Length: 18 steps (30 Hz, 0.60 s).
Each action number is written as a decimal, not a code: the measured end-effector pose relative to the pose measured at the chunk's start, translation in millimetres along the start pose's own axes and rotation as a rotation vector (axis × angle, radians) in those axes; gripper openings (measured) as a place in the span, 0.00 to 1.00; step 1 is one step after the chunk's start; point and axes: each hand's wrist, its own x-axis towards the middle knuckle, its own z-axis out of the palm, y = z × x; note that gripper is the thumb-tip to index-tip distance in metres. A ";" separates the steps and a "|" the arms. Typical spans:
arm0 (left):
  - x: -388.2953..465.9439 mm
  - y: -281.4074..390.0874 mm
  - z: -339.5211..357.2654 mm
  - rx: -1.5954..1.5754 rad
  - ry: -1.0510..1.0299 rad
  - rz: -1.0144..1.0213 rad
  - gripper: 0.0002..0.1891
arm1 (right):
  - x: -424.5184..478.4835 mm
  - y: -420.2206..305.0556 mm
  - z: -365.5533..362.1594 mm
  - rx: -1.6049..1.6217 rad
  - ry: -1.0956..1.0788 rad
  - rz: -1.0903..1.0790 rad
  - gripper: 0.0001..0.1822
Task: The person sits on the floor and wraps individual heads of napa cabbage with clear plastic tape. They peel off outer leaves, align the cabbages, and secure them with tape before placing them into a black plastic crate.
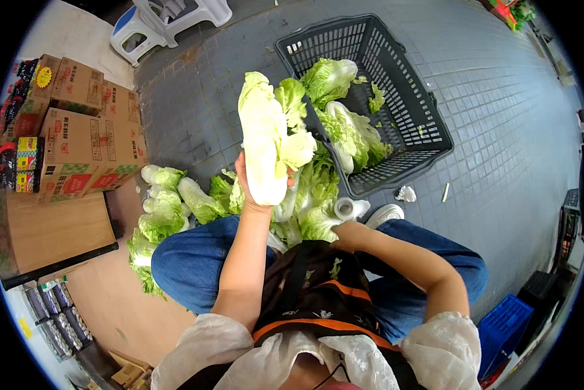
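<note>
My left hand (245, 183) holds a pale napa cabbage (262, 141) up from below, its white stem end toward me and its leafy top pointing away. Some loosened outer leaves (297, 148) hang out on its right side. My right hand (346, 233) is low between my knees, against the leafy cabbages (316, 222) on the floor. Right by it is a roll of clear plastic film or bags (345, 208); the fingers are hidden, so their grip does not show. More napa cabbages (201, 200) lie heaped to the left.
A black plastic crate (404, 170) with several cabbages (353, 134) and loose leaves stands ahead. Cardboard cartons (84, 141) and dark bottles (14, 165) are stacked left. White plastic stools (170, 29) stand at the back. Crumpled plastic (406, 194) lies beside my shoe (385, 214); a blue crate (504, 326) is right.
</note>
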 end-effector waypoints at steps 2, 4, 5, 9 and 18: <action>0.4 -6.8 1.5 -0.049 -0.020 0.005 0.40 | -29.6 -34.8 -48.2 0.136 0.045 -0.075 0.35; -0.1 -9.5 -2.5 -0.040 -0.057 -0.005 0.40 | -59.6 -67.1 -104.8 0.511 0.386 -0.116 0.36; 1.2 -12.2 0.2 -0.041 0.007 0.007 0.40 | -63.8 -74.6 -121.2 0.728 0.646 -0.172 0.37; 12.0 -20.0 25.7 -0.014 0.278 0.067 0.39 | -23.3 -91.7 -148.2 0.658 1.132 -0.372 0.37; 7.3 -3.0 -11.3 -0.126 -0.067 -0.141 0.42 | -52.9 -11.7 -271.7 1.038 1.186 -0.036 0.15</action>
